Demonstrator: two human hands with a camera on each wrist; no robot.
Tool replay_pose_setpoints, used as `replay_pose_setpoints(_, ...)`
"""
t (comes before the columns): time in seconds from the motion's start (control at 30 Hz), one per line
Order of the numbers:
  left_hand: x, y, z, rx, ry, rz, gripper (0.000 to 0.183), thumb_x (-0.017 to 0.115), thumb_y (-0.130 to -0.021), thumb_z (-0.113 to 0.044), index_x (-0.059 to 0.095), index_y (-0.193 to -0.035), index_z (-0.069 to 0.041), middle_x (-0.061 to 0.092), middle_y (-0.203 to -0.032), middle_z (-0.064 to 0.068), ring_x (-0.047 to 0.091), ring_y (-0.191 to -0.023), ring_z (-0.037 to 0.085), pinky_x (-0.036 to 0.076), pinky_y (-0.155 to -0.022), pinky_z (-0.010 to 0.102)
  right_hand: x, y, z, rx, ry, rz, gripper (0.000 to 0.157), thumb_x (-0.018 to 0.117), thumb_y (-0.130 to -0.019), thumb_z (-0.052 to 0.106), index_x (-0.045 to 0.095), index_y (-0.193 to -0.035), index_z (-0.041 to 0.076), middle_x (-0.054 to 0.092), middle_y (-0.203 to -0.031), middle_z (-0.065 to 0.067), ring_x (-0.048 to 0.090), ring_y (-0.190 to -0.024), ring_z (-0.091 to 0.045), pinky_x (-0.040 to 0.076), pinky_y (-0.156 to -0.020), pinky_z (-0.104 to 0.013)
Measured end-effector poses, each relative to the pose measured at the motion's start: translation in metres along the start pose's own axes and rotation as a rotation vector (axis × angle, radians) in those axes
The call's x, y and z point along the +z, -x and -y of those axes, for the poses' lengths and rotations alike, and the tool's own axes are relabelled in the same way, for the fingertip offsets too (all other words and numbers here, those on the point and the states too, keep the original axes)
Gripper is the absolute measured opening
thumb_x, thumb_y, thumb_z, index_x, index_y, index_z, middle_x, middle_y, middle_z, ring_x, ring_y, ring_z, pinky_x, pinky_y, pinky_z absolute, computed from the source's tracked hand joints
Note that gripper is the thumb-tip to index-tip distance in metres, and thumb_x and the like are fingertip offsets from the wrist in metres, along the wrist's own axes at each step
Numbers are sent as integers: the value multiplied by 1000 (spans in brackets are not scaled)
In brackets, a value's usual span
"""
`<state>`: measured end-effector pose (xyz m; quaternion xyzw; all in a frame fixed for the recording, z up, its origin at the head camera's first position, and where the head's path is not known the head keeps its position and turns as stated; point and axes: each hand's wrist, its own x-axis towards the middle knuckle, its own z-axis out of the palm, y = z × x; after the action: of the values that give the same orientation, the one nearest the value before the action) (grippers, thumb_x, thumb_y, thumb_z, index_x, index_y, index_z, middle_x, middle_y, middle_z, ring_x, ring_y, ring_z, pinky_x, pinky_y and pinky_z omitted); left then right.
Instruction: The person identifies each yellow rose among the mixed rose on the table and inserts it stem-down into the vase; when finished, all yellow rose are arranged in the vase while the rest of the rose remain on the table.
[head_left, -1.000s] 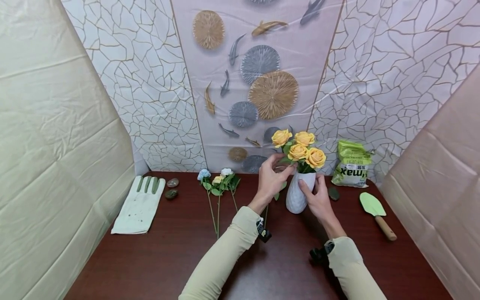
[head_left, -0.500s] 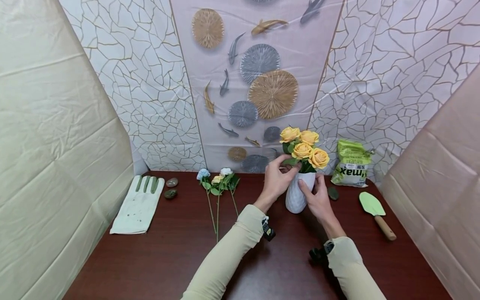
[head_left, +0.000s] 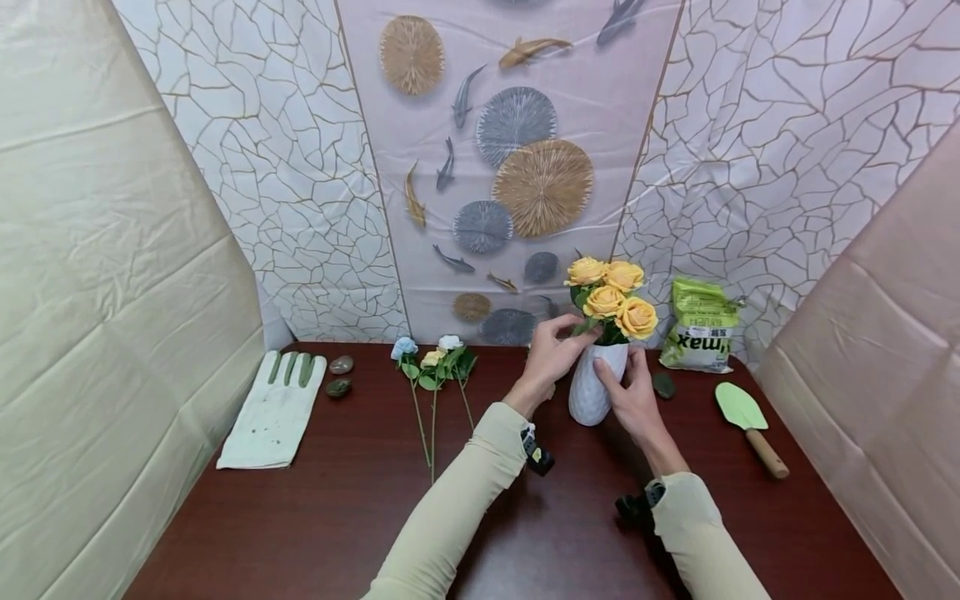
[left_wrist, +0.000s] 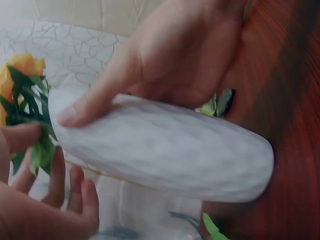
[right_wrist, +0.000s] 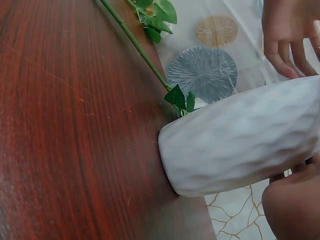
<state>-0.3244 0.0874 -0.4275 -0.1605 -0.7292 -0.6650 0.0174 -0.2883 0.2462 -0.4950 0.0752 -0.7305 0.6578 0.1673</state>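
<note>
A white textured vase point(head_left: 589, 393) stands on the dark table with several yellow roses point(head_left: 604, 302) bunched above its mouth. My right hand point(head_left: 636, 403) grips the vase from the right; its thumb lies across the upper wall in the left wrist view. At the vase's mouth, my left hand point(head_left: 550, 360) pinches the leafy stem of a yellow rose, thumb and forefinger close around green leaves point(left_wrist: 44, 152). The stems' lower ends are hidden inside the vase.
Left of the vase lie a blue rose point(head_left: 404, 348), a pale yellow rose point(head_left: 432, 358) and a white rose point(head_left: 451, 342). A white glove point(head_left: 272, 417) and stones point(head_left: 339, 387) sit farther left. A green bag point(head_left: 701, 329) and a trowel point(head_left: 742, 408) are on the right.
The left hand has shifted right toward the vase, and the leftmost yellow rose has come closer to the others. The right hand keeps its grip on the vase.
</note>
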Motion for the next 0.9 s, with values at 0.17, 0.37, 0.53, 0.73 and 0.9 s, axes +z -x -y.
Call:
replay_pose_setpoints(0.17, -4, -1, 15, -45, 60, 96, 33, 71, -87, -58, 75, -111, -35, 67, -125, -16, 61, -117, 7, 56, -92, 33, -1, 1, -3, 0, -9, 2, 40, 62, -101, 22, 39, -134, 16, 56, -127, 2, 58, -111, -10, 51, -85, -18)
replay_pose_setpoints(0.37, -3, -1, 20, 7, 76, 73, 32, 70, -91, -54, 76, -111, -31, 69, -122, -12, 62, -112, 10, 56, -85, 28, 0, 0, -2, -5, -14, -2, 39, 62, -101, 21, 40, -132, 16, 57, -126, 3, 58, -111, -9, 51, -86, -18)
replay_pose_setpoints(0.53, 2, 1, 17, 104, -17, -34, 26, 72, -90, -50, 75, -108, -32, 72, -110, -13, 65, -88, 8, 54, -69, 24, 2, 0, 0, 0, -18, -5, 41, 62, -101, 22, 39, -134, 16, 56, -126, 2, 58, -111, -10, 52, -85, -18)
replay_pose_setpoints(0.73, -4, 9, 15, 135, -77, -74, 30, 73, -90, -48, 72, -115, -32, 71, -105, -11, 67, -90, 6, 56, -73, 23, 2, 1, 0, 5, -9, -6, 42, 62, -101, 23, 39, -134, 16, 54, -128, 2, 56, -114, -10, 51, -87, -18)
replay_pose_setpoints(0.9, -22, 18, 16, 127, -75, -9, 33, 72, -92, -46, 68, -122, -32, 72, -105, -9, 67, -94, 12, 58, -72, 27, 1, 2, -2, 17, -11, -5, 40, 62, -101, 23, 38, -132, 18, 55, -129, 3, 57, -114, -9, 51, -87, -19)
